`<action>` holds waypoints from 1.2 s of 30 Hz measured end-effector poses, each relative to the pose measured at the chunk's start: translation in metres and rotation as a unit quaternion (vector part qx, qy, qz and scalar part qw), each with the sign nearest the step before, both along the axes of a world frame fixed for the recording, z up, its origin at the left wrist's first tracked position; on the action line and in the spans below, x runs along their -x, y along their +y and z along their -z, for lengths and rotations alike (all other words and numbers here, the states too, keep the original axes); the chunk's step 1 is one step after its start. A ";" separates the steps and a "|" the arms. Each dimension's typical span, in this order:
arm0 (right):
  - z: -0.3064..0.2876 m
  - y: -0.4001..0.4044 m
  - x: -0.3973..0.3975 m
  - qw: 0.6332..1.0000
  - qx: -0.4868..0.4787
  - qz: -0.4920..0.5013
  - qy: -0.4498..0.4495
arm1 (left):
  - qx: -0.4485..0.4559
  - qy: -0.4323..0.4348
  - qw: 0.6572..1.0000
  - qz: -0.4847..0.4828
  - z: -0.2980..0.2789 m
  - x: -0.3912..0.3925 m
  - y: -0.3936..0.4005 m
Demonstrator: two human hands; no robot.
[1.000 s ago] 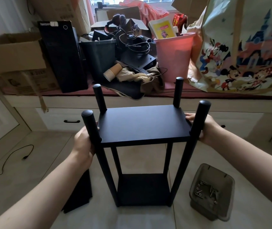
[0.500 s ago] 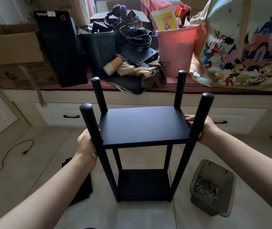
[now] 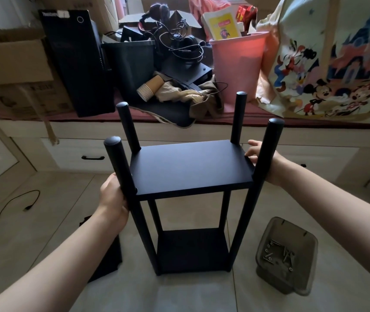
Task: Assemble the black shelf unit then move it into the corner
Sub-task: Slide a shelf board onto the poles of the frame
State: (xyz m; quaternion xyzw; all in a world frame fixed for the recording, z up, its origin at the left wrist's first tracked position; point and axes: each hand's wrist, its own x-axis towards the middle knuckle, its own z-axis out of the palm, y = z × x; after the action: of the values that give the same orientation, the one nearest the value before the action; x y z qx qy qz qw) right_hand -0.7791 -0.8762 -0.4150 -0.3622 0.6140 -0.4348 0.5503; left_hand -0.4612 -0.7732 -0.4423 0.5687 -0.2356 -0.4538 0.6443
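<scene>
Black shelf unit (image 3: 191, 167), matte flat boards w/ 4 round posts, stands upright on tile floor betw. both hands. Left hand (image 3: 114, 197) grips near-left post; right hand (image 3: 262, 158) holds upper board's right edge, fingers curled. Below right hand: translucent plastic tub (image 3: 286, 255) w/ metal screws (image 3: 279, 255) inside.

shelf unit (image 3: 193, 199) stands mid-floor, left hand (image 3: 113, 197) on its left side, right hand (image 3: 261, 161) on its right. tub of screws (image 3: 286, 255) sits near right, a cable (image 3: 10, 210) far left, cluttered bench (image 3: 224, 127) behind it all.
</scene>
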 end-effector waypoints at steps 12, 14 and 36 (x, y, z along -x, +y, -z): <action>0.013 -0.036 -0.008 0.990 0.047 -0.112 0.075 | -0.004 0.009 1.000 -0.011 -0.003 0.004 -0.004; 0.015 -0.037 -0.009 0.991 0.053 -0.099 0.069 | -0.011 0.008 1.000 -0.009 -0.002 0.004 -0.004; 0.054 -0.020 -0.002 0.997 0.034 -0.057 -0.028 | -0.028 0.032 0.998 0.053 0.027 -0.015 -0.010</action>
State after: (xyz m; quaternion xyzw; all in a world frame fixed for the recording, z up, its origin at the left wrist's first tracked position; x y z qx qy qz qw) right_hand -0.7775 -0.8963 -0.4688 -0.4028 0.5617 -0.4333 0.5784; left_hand -0.4465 -0.7827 -0.4691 0.5587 -0.2319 -0.5116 0.6102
